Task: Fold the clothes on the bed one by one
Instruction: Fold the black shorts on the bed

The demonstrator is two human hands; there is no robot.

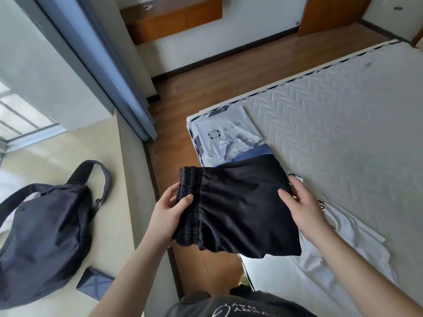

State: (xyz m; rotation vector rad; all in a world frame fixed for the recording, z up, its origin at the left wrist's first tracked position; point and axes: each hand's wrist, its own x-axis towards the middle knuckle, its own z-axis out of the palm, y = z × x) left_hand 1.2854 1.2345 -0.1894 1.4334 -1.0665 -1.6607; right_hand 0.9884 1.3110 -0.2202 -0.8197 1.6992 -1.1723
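Note:
Folded black shorts (238, 209) with a ribbed elastic waistband hang in the air over the bed's near-left corner. My left hand (170, 213) grips the waistband end, thumb on top. My right hand (299, 207) holds the opposite edge, thumb on the upper face and fingers beneath. Just beyond the shorts, a folded white T-shirt with a small cartoon print (226, 136) lies on the mattress corner, with folded blue denim (254, 154) next to it. An unfolded white garment with dark lettering (348, 234) lies spread on the mattress under my right forearm.
The quilted white mattress (343, 124) stretches to the right. A strip of wooden floor (178, 143) runs between bed and a cream window ledge (109, 179). On the ledge sit a dark backpack (43, 225) and a small dark box (93, 282). Blue curtain (109, 65) hangs at left.

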